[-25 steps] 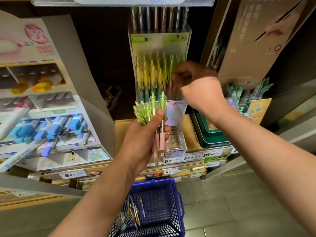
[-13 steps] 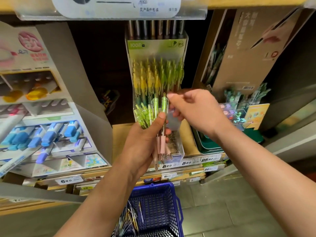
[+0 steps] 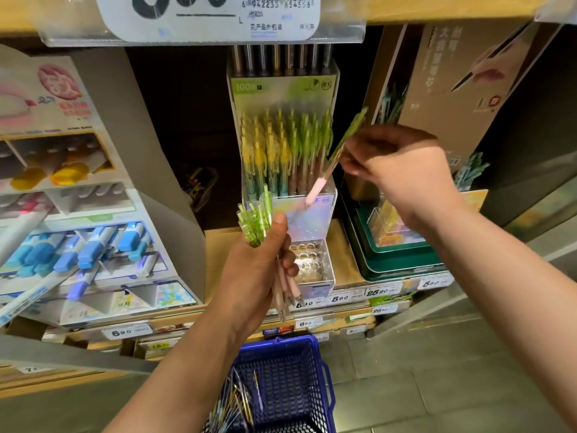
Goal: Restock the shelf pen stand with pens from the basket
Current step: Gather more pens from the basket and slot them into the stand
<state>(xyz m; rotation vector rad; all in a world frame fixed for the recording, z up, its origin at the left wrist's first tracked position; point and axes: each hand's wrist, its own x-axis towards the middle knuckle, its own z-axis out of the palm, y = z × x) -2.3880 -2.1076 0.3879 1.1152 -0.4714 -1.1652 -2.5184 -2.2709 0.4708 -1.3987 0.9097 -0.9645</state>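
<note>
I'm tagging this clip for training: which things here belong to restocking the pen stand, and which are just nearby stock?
Part of the job:
pen stand; pen bundle gripped by the left hand; single pen pinched by the right hand; blue basket with loose pens.

Just nearby:
blue marker display; green tray; brown card display; price tags.

We find the pen stand (image 3: 282, 145) on the shelf (image 3: 218, 245) by its front edge, with a marker display (image 3: 93, 245) to its left and a tray (image 3: 399, 260) to its right. Our left hand (image 3: 259, 270) holds a pen bundle (image 3: 254, 221) before the stand, and our right hand (image 3: 402, 170) holds a single pen (image 3: 337, 157) at its right side. Below lies the basket (image 3: 324, 385).
</note>
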